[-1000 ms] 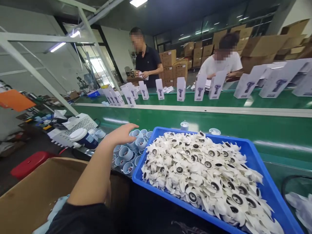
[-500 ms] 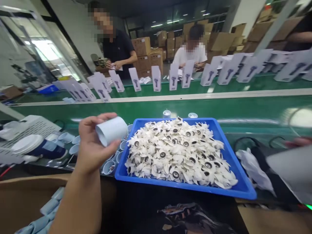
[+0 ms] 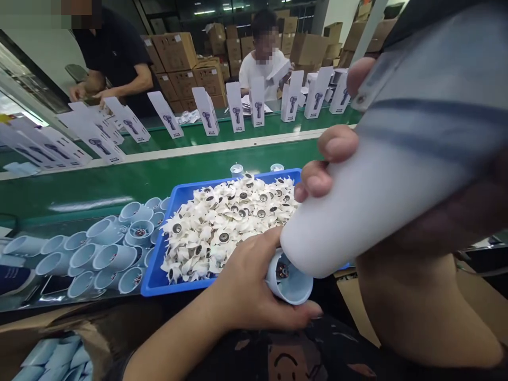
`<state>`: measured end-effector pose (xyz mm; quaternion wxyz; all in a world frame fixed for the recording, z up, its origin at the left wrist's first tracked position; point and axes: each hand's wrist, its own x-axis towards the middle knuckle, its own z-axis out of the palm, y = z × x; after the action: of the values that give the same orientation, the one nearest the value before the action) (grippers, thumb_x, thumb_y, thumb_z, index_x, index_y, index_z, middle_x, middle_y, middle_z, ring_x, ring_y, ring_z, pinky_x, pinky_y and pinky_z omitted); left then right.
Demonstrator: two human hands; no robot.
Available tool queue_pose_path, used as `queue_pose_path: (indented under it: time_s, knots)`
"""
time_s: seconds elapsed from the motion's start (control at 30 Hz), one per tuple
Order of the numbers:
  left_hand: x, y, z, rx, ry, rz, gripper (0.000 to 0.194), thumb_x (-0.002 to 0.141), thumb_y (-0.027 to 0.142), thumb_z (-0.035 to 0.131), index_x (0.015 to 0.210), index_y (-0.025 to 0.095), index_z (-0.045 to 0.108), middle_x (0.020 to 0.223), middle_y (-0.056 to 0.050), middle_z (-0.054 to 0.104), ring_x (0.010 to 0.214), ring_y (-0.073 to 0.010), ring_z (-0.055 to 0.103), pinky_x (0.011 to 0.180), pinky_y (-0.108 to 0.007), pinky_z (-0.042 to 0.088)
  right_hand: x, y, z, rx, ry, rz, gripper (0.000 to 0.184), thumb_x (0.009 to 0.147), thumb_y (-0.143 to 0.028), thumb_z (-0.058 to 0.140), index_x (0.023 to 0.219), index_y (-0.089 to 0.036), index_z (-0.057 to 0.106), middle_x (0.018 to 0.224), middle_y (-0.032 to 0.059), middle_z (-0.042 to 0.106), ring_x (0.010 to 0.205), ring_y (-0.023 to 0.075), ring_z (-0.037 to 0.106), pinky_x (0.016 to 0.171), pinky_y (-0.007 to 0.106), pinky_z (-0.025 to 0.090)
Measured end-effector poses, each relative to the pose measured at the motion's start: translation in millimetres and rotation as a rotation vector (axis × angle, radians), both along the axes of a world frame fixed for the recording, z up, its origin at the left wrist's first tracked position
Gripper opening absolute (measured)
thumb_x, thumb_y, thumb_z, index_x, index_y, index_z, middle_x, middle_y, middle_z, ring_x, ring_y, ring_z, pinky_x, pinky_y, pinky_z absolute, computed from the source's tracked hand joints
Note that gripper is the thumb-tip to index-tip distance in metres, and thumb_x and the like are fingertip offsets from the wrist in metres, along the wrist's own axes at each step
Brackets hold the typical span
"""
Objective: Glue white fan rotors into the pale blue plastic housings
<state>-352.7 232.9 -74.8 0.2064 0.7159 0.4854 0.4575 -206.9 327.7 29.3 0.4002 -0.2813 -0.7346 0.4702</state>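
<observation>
My left hand point(image 3: 250, 286) is wrapped round a light blue plastic cylinder point(image 3: 297, 291), its mouth tilted up. Inside that cylinder a small part with copper-coloured windings shows. My right hand point(image 3: 337, 145) grips a large smooth white cylindrical object point(image 3: 369, 201) with a rounded lower end and a grey-blue band. Its lower end hangs over the mouth of the blue cylinder and hides part of it; whether they touch I cannot tell. Just beyond my hands stands a blue tray point(image 3: 159, 275) heaped with white fan impellers point(image 3: 224, 238) with dark hubs.
Several light blue cylinders point(image 3: 115, 256) lie piled left of the tray. More cylinders point(image 3: 55, 354) fill a carton at lower left. Across the green conveyor point(image 3: 159, 164), white printed boxes point(image 3: 208, 114) stand in a row. Two people work behind them.
My left hand has brought the blue cylinder right and down, in front of the tray. The white object in my right hand has come in from the right edge over it. The view has shifted.
</observation>
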Motion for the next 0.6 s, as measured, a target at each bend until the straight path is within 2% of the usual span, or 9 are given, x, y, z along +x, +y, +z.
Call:
queue_pose_path:
  time_s: [0.1,0.2,0.33,0.47,0.53,0.6]
  knots:
    - [5.8,2.2,2.4,-0.013,-0.053,-0.033,0.043,0.076,0.055,0.084,0.098,0.022,0.068,0.084,-0.001,0.071,0.070,-0.0175,0.066,0.063,-0.029,0.052,4.5,-2.4,-8.0,-0.077,0.201,0.036,0.118,0.077,-0.100,0.033,0.162,-0.023,0.007,0.111,0.0143,0.064,0.081,0.0308,0.068,0.065,0.038,0.057]
    - [10.5,5.2,3.3,0.049,-0.039,-0.009,0.036,0.078,0.052,0.081,0.084,0.020,0.066,0.074,0.000,0.066,0.062,-0.0150,0.060,0.058,-0.028,0.047,7.7,-5.1,-12.4,-0.043,0.177,-0.018,0.113,0.081,-0.094,0.042,0.162,-0.025,0.004,0.108,0.0120,0.066,0.086,0.0316,0.069,0.069,0.038,0.057]
    - [14.8,5.9,2.8,0.078,-0.021,0.024,0.031,0.079,0.048,0.079,0.081,0.021,0.063,0.070,0.000,0.063,0.058,-0.0136,0.055,0.056,-0.027,0.045,8.2,-8.6,-13.6,-0.016,0.203,-0.039,0.104,0.089,-0.085,0.047,0.160,-0.026,-0.002,0.100,0.0079,0.066,0.087,0.0296,0.069,0.072,0.036,0.056]
    - [16.5,3.1,3.9,0.068,0.002,0.049,0.028,0.078,0.044,0.079,0.080,0.021,0.062,0.072,0.000,0.065,0.061,-0.0146,0.059,0.058,-0.027,0.048,7.0,-9.4,-12.1,-0.107,0.319,0.038,0.101,0.091,-0.085,0.046,0.161,-0.027,0.003,0.094,0.0067,0.064,0.076,0.0267,0.067,0.070,0.037,0.057]
    - [15.8,1.6,4.7,0.005,0.011,0.054,0.029,0.077,0.044,0.081,0.087,0.022,0.065,0.077,0.000,0.069,0.064,-0.0163,0.063,0.060,-0.028,0.051,7.4,-7.1,-11.2,-0.098,0.303,0.015,0.105,0.089,-0.087,0.044,0.161,-0.025,-0.001,0.097,0.0082,0.063,0.078,0.0278,0.067,0.071,0.039,0.058]
    - [11.9,0.5,4.2,-0.125,0.050,0.059,0.046,0.072,0.047,0.086,0.108,0.023,0.069,0.090,-0.003,0.074,0.072,-0.0206,0.069,0.067,-0.032,0.057,11.6,-0.8,-12.9,0.052,0.127,-0.084,0.102,0.091,-0.088,0.033,0.160,-0.024,-0.005,0.106,0.0114,0.063,0.090,0.0300,0.067,0.076,0.041,0.058]
